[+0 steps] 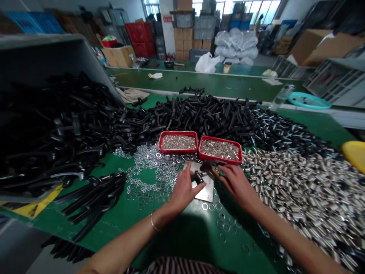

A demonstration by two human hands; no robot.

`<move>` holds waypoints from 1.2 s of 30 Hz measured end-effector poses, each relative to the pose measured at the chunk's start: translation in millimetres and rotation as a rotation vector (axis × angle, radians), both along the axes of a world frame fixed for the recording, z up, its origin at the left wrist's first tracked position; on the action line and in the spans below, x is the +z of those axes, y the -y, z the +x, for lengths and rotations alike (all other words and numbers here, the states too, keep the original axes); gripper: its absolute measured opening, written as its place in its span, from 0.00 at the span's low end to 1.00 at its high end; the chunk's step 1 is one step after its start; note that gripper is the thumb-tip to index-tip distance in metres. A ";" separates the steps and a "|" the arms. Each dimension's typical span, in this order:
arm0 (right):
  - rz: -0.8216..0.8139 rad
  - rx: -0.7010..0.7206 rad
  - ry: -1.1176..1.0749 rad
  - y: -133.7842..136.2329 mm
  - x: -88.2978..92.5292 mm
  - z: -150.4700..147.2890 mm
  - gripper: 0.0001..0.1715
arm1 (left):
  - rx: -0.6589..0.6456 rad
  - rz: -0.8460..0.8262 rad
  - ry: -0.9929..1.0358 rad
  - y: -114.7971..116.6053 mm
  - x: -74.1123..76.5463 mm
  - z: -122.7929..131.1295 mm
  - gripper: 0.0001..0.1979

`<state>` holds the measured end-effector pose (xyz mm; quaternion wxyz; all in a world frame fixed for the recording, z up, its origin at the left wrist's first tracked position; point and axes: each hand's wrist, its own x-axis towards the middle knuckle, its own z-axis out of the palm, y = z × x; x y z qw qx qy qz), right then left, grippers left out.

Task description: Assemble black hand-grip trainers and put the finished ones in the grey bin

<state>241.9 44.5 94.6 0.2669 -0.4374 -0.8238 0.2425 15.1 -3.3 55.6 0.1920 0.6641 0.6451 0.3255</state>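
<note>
On a flat metal plate [207, 193], my left hand [184, 189] pinches a small black part [197, 177] between thumb and fingers. A short ridged metal piece [203, 174] sticks out from its right side. My right hand [236, 183] is closed round the wooden-looking handle of a small hammer [214, 172]. Its dark head lies just above the black part; whether they touch I cannot tell. Just beyond the plate stand two red trays, the left tray [178, 152] with tiny metal bits and the right tray [221, 159] with small pins.
Black lever-like parts [205, 114] are heaped behind the trays and fill a grey bin [97, 72] at left. Loose rings and nuts [154, 186] spread left of the plate. Metal cylinders [299, 190] cover the right side. A green conveyor [182, 82] runs behind.
</note>
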 end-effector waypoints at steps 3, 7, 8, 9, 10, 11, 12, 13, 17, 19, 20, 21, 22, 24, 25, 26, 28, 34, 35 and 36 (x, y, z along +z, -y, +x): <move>-0.194 -0.061 -0.195 16.9 -6.2 -20.0 0.18 | 0.107 0.106 0.043 13.0 3.3 13.9 0.42; -0.667 -0.213 -0.662 27.5 -22.3 -58.0 0.23 | -0.059 0.256 -0.070 25.3 8.6 25.7 0.42; -0.738 -0.254 -0.771 28.3 -26.4 -65.1 0.24 | -0.141 0.259 -0.083 23.6 11.7 21.3 0.40; -0.790 -0.281 -0.852 29.0 -30.3 -70.2 0.24 | -0.207 0.253 -0.082 18.4 16.0 12.4 0.36; -0.822 -0.297 -0.904 29.7 -33.9 -73.3 0.24 | -0.240 0.243 -0.062 9.3 21.4 -1.0 0.32; -0.842 -0.307 -0.933 30.8 -37.2 -74.7 0.24 | -0.226 0.225 -0.015 -3.8 27.7 -18.5 0.26; -0.860 -0.313 -0.946 32.2 -40.2 -74.7 0.24 | -0.163 0.222 0.046 -20.6 34.5 -39.5 0.21; -0.877 -0.319 -0.951 33.8 -42.8 -73.9 0.24 | -0.064 0.204 0.153 -40.2 41.5 -62.6 0.17; -0.854 -0.345 -0.912 38.8 -51.2 -69.5 0.23 | 0.524 -0.216 1.062 -122.5 63.3 -149.3 0.14; -0.837 -0.332 -0.860 39.6 -54.6 -68.8 0.24 | 0.601 -0.320 1.197 -152.7 67.4 -175.1 0.16; -0.839 -0.313 -0.835 39.9 -56.1 -68.9 0.24 | 0.615 -0.350 1.228 -164.0 67.8 -182.7 0.17; -0.844 -0.290 -0.817 40.2 -57.3 -69.2 0.24 | 0.620 -0.363 1.236 -173.2 67.5 -187.4 0.18; -0.844 -0.266 -0.807 40.7 -58.2 -69.7 0.23 | 0.630 -0.381 1.254 -180.7 66.6 -189.8 0.18; -0.832 -0.234 -0.796 41.8 -59.4 -70.8 0.23 | 0.653 -0.412 1.283 -192.3 64.3 -190.4 0.18; -0.820 -0.229 -0.792 42.4 -59.7 -71.4 0.23 | 0.666 -0.417 1.287 -196.9 63.1 -189.3 0.19; -0.811 -0.226 -0.788 42.9 -59.8 -72.0 0.23 | 0.680 -0.411 1.283 -200.8 62.0 -187.6 0.19; -0.797 -0.223 -0.795 43.5 -59.7 -72.7 0.22 | 0.712 -0.370 1.250 -206.4 60.6 -182.9 0.20; -0.833 -0.233 -0.885 39.7 -52.6 -65.9 0.22 | 0.666 0.111 0.774 -190.6 71.1 -165.9 0.11; -0.838 -0.230 -0.874 37.9 -50.2 -63.1 0.23 | 0.601 0.203 0.658 -180.1 74.9 -162.3 0.09; -0.830 -0.224 -0.846 35.8 -47.5 -60.2 0.23 | 0.517 0.267 0.543 -166.7 78.6 -157.6 0.08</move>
